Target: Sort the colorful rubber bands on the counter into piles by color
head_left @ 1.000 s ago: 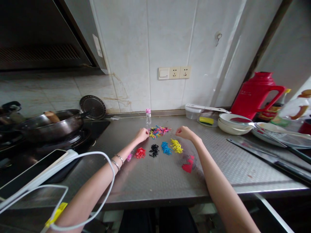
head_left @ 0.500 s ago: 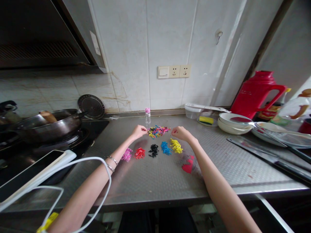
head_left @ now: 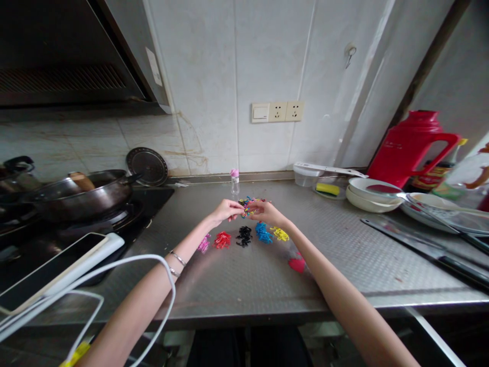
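Note:
A mixed pile of small coloured bands [head_left: 248,202] lies on the steel counter [head_left: 344,255]. My left hand [head_left: 228,209] and my right hand [head_left: 266,212] meet over that pile, fingertips pinched together in it. What each pinch holds is too small to make out. In front of the hands sit sorted little heaps: pink [head_left: 204,242], red [head_left: 222,239], black [head_left: 243,235], blue [head_left: 263,232] and yellow [head_left: 280,234]. A red piece [head_left: 297,264] lies beside my right forearm. A small bottle with a pink cap [head_left: 234,181] stands behind the pile.
A wok [head_left: 76,196] sits on the stove at left, with a phone [head_left: 57,265] and white cable near the front edge. At right stand a red thermos jug [head_left: 412,148], stacked bowls [head_left: 369,193], plates and a long knife [head_left: 424,244]. A wall socket [head_left: 277,111] is behind.
Both hands have drawn together from either side of the mixed pile and now meet over its middle. My right forearm now covers part of the yellow heap.

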`<state>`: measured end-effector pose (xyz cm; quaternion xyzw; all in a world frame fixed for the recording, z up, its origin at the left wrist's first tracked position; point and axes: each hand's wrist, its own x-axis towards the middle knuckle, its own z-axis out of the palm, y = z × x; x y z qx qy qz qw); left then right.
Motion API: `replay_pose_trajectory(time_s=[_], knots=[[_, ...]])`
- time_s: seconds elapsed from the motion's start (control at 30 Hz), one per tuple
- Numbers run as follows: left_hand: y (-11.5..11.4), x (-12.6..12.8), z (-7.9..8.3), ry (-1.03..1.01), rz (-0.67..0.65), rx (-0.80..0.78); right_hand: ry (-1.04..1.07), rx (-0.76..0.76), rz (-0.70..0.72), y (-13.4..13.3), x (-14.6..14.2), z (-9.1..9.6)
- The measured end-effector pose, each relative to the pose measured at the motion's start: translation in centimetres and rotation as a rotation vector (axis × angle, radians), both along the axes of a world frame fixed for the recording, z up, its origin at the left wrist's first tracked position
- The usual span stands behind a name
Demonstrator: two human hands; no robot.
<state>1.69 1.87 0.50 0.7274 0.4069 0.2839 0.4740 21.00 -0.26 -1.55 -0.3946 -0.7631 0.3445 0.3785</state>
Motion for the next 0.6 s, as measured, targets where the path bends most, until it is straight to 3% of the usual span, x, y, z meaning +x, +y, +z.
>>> replay_pose_trajectory(time_s=[0.17,0.6], knots=[[-0.4,0.1,0.1,-0.008,-0.013,-0.006,-0.018,0.007,0.065,0.2,-0.4,-0.5],[-0.2,0.2,-0.2,0.009,-0.004,0.002,0.004,-0.023,-0.182,0.4,2.7,1.1]])
